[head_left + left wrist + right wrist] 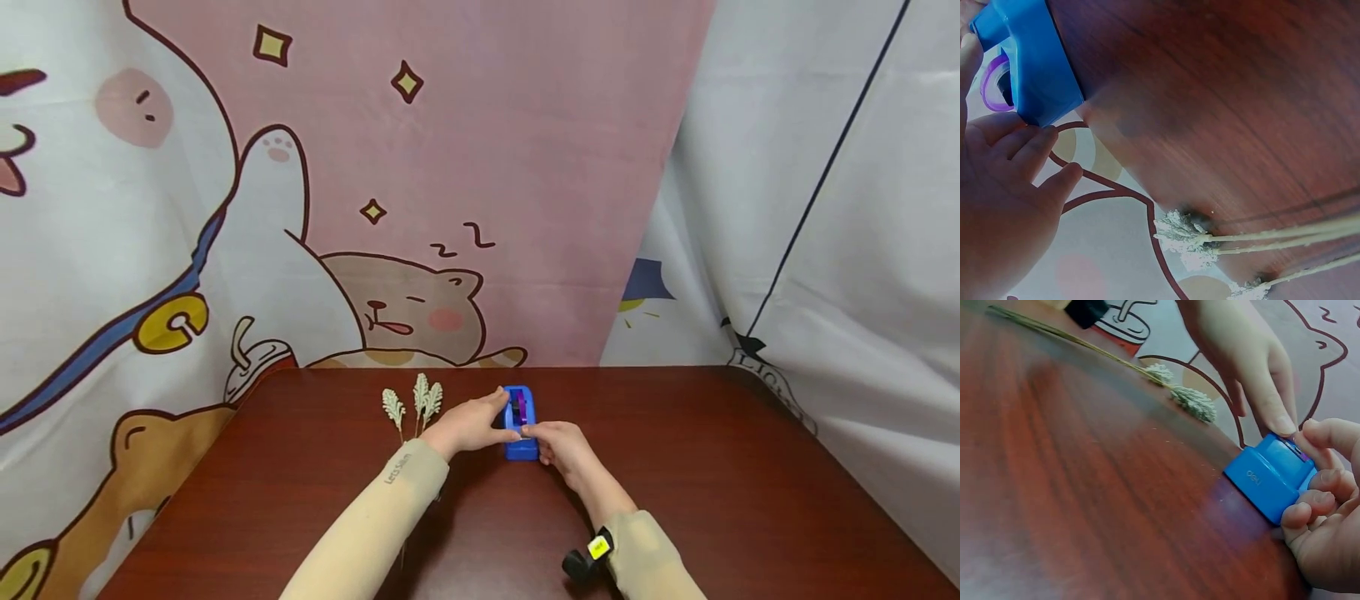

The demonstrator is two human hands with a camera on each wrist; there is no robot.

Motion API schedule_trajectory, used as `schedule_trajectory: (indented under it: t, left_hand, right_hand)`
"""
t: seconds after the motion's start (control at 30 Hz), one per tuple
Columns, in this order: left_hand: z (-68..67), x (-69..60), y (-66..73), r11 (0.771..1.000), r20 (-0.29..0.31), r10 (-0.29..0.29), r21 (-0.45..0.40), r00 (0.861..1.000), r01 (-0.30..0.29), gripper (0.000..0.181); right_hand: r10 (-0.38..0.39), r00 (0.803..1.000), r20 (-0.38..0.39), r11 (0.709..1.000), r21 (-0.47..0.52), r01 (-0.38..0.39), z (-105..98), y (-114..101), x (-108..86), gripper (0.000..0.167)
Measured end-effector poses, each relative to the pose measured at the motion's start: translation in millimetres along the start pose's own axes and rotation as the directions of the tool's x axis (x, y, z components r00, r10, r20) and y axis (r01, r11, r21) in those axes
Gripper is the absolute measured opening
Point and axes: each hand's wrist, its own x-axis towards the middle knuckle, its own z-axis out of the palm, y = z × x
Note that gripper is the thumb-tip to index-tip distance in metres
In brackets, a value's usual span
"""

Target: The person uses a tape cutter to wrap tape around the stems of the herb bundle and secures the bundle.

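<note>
Blue, smooth box (1263, 481): left hand (471, 423) grips it, right hand (568, 450) curls round it, purple ring (522, 408) inside, fluffy stems (422, 392) to its left.

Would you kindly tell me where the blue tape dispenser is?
In the head view, the blue tape dispenser sits just right of centre on the table, between the left grip and right grip, right of the pale sprigs.

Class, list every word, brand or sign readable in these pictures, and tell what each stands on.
"deli": blue plastic tape dispenser
"Lets Slim", apparently: cream fabric left sleeve
"Z Z": pink cartoon-printed cloth backdrop
"LION", further letters unclear: white cloth at right
Too small to read: yellow rectangular sticker on the black wrist camera
</note>
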Motion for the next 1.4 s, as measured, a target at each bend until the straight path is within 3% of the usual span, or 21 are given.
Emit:
schedule_trajectory:
  t: [0.43,0.9,1.4]
  left_hand:
    - [3.8,1.8,-0.5,1.000,-0.005,-0.013,-0.004,1.000,0.013,0.084]
    - [4.7,3.2,0.0,1.000,-0.003,-0.013,-0.022,1.000,0.013,0.086]
    - [4.1,1.3,-1.4,1.000,-0.011,-0.025,-0.015,1.000,0.025,0.082]
  right_hand:
    - [-0.022,1.000,0.011,0.990,-0.137,0.024,0.2,8.6,-17.4,0.025]
    - [-0.084,0.995,0.046,0.986,-0.138,0.090,-3.4,10.1,-26.5,0.024]
    - [-0.066,0.992,0.105,0.981,-0.174,0.084,-6.7,8.4,-46.8,0.024]
